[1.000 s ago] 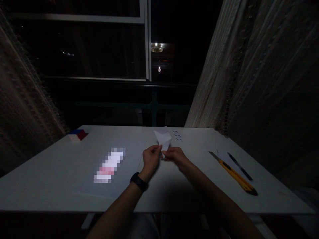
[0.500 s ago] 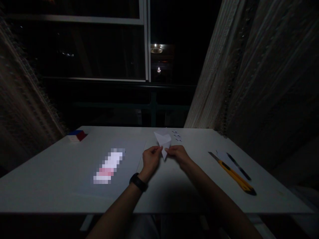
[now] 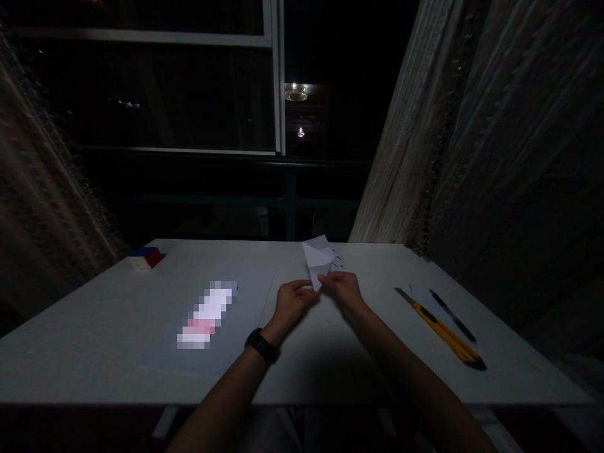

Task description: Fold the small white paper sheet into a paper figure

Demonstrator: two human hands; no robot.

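A small folded white paper (image 3: pixel 317 257), narrow at the bottom and wider at the top, is held up above the middle of the table. My right hand (image 3: pixel 344 291) pinches its lower part, the thumb lying on the near face. My left hand (image 3: pixel 293 303), with a black band on the wrist, has its fingertips closed at the paper's lower tip. Just behind the folded paper, a sheet with dark marks (image 3: pixel 338 259) lies partly covered from view.
On the white table (image 3: pixel 302 377), a large paper sheet (image 3: pixel 257 302) with a bright pixelated screen (image 3: pixel 207 318) lies left. A colored cube (image 3: pixel 145 258) sits far left. At right are a yellow utility knife (image 3: pixel 446 336), a black pen (image 3: pixel 452 314) and a paper slip (image 3: pixel 418 291). Curtains (image 3: pixel 391 138) flank the window.
The folded paper has turned and shifted slightly right and up. My right hand has moved a little right with it, and my left fingers have slid to its lower tip.
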